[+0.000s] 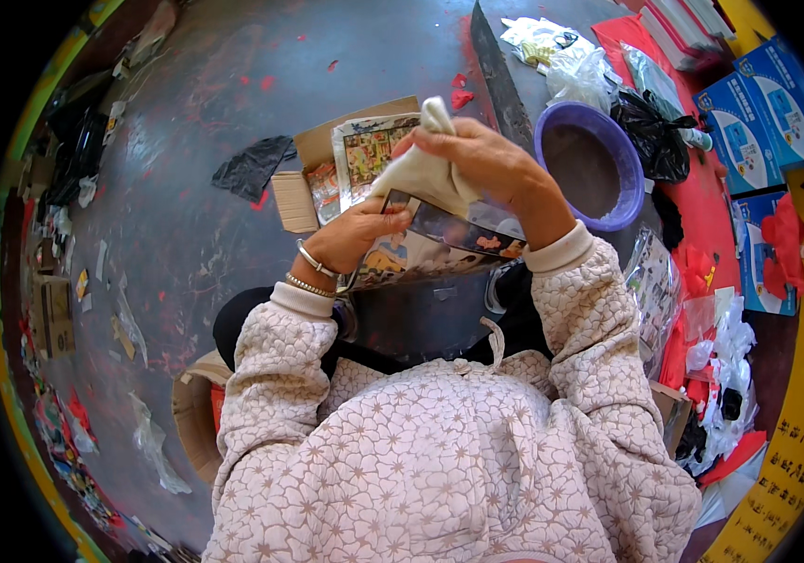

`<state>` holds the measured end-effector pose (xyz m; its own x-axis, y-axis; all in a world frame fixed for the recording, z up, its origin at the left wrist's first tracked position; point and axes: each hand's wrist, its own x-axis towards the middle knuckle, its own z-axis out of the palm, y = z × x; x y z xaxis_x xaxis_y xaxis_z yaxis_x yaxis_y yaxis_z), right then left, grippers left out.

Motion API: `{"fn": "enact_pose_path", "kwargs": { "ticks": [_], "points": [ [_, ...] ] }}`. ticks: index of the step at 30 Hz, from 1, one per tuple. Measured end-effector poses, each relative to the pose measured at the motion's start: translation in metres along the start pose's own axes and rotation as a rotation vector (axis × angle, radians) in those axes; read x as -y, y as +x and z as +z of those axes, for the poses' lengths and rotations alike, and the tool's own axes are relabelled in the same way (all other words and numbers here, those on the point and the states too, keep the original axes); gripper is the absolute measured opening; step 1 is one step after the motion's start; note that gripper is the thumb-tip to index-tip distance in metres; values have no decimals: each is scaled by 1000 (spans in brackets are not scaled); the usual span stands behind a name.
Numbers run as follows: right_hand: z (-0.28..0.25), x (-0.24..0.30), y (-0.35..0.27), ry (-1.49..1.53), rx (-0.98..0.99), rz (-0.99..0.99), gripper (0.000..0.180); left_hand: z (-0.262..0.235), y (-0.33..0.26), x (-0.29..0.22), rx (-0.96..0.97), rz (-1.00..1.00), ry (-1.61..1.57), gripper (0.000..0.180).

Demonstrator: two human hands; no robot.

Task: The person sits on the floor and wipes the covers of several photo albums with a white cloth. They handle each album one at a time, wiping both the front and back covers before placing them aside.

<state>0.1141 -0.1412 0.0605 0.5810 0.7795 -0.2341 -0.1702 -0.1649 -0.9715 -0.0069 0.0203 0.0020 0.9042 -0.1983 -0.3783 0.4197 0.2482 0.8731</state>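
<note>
My left hand (357, 236) pinches the edge of a glossy printed packet (444, 251) with pictures of people on it, held level above my lap. A folded cream cloth (422, 176) is gripped by my right hand (486, 167), its top end poking up past the fingers. The cloth's lower part lies against the packet's upper edge; I cannot tell whether it is inside. Just beyond my hands sits an open cardboard box (295, 206) with more printed packets (364, 155) in it.
To the right stands a purple basin (623, 205) beside a black plastic bag (650, 141). Blue printed boxes (749, 141) and crumpled clear plastic (730, 361) line the right side. Black plastic (253, 167) lies on the floor. Another cardboard box (193, 422) is near my left elbow.
</note>
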Motion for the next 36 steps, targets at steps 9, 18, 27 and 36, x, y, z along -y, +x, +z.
{"fn": "enact_pose_path", "kwargs": {
  "ticks": [9, 18, 27, 36],
  "points": [
    [16, -11, -3, -158, 58, -131, 27, 12, -1, -10, -19, -38, -206, 25],
    [-50, -13, -7, 169, -389, -27, 15, -12, -19, -10, -103, -8, -131, 32],
    [-71, -16, -20, 50, -671, -169, 16, -6, -10, -18, 160, 83, -414, 39],
    [-14, -16, -9, -48, -24, 84, 32, -8, -3, -6, -38, -25, -194, 27]
  ]
}}
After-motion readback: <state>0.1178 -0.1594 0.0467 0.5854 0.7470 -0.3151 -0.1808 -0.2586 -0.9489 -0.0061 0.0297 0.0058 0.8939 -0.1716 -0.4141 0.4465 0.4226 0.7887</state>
